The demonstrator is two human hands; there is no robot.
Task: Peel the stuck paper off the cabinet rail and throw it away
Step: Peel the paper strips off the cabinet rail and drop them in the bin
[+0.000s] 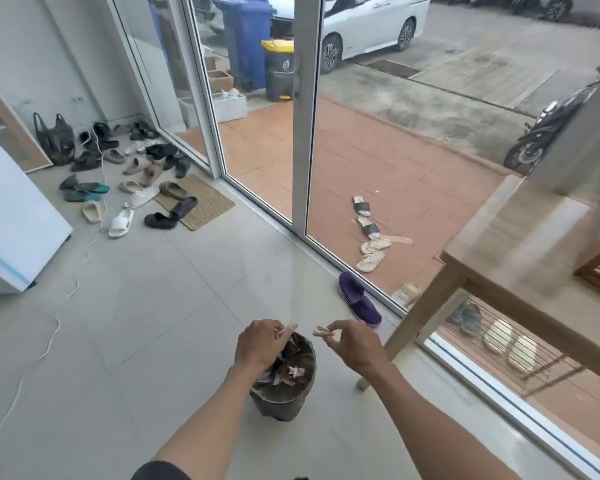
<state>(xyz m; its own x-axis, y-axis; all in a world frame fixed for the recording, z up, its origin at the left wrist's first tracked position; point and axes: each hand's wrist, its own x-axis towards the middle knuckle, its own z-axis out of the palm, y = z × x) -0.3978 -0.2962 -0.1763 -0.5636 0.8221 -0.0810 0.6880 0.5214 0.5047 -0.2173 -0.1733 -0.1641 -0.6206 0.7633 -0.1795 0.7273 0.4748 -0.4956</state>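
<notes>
A small dark trash bin (pixel 284 403) lined with a black bag stands on the tiled floor below my hands, with pale paper scraps (pixel 293 370) lying inside it. My left hand (pixel 258 344) hovers over the bin's left rim, fingertips pinched on a small pinkish paper scrap (pixel 288 329). My right hand (pixel 355 344) is just right of the bin, pinching another pale paper scrap (pixel 321 330). The two hands are a short gap apart. No cabinet rail shows in this view.
A wooden table (pixel 520 244) stands at the right, one leg close to the bin. Glass sliding doors (pixel 303 133) run along the far side. A purple slipper (pixel 359 299) lies near the track. Several shoes (pixel 136 181) and a white appliance (pixel 11 220) sit at the left.
</notes>
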